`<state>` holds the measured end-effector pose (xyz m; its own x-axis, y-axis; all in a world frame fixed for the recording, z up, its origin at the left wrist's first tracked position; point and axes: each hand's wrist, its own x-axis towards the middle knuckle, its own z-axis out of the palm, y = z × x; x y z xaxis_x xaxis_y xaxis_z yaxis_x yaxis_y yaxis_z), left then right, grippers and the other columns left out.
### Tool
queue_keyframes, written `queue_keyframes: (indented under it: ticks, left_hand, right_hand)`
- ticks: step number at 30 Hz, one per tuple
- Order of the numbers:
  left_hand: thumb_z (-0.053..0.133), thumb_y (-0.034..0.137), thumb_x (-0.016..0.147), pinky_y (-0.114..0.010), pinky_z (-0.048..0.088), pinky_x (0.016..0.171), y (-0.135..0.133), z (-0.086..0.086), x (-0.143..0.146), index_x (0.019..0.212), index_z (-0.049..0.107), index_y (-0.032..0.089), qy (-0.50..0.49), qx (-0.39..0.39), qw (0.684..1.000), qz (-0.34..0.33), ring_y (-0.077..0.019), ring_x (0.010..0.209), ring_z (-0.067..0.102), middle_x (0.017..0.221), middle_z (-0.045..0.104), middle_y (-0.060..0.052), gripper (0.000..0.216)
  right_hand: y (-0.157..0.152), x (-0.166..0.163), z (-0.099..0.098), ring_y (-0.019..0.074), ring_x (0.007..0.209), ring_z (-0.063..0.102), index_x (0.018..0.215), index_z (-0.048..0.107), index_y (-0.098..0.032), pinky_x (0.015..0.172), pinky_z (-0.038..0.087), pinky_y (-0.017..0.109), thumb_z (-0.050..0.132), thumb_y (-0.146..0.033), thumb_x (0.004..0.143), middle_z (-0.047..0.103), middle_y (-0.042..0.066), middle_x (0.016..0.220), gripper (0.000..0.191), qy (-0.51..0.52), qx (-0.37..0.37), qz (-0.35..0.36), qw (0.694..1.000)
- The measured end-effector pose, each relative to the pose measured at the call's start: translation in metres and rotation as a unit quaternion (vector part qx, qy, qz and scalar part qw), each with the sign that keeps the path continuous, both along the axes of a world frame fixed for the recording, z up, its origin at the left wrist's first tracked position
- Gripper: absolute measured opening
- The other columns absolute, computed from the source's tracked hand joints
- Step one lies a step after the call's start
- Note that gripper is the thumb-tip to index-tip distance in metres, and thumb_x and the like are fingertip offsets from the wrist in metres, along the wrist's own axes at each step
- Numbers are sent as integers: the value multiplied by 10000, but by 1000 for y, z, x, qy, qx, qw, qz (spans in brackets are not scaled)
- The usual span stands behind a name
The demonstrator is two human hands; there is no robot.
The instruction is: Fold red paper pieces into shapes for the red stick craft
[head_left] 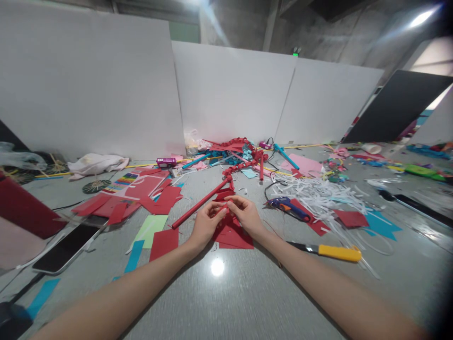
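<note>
My left hand [208, 219] and my right hand [245, 212] meet at the middle of the table, fingertips pinched together on a small piece of red paper [226, 207]. Its exact shape is mostly covered by my fingers. Beneath them lie red paper sheets [236, 240]. A long red paper tube [200, 205] slants to the left of my left hand. Just beyond my fingers, a chain of red paper loops [244, 166] runs back toward a pile of red and blue paper. A red square of paper [163, 243] rests near my left wrist.
Right of my hands are a purple glue gun [288, 208], a yellow-handled utility knife [338, 253] and a heap of white paper shreds [322, 193]. To the left lie a phone [71, 248], a green sheet [153, 227] and stacked red card [141, 186]. White panels [233, 89] stand behind.
</note>
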<state>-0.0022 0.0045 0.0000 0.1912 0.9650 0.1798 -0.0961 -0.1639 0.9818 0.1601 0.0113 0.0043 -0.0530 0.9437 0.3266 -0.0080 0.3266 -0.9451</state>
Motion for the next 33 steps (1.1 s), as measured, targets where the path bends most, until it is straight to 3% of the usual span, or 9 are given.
queue_keyframes:
  ticks: [33]
  left_hand:
    - [600,497,930,-229,457,508,3,-8,1,1055,652,153,-16,7,1000,-17,-110,537,542,755,633,-11,370]
  right_hand:
    - [-3,0,2,135,634,588,1060,697,-161,604,481,257,731,-435,856,668,20,774,343,-3,-15,13,1000]
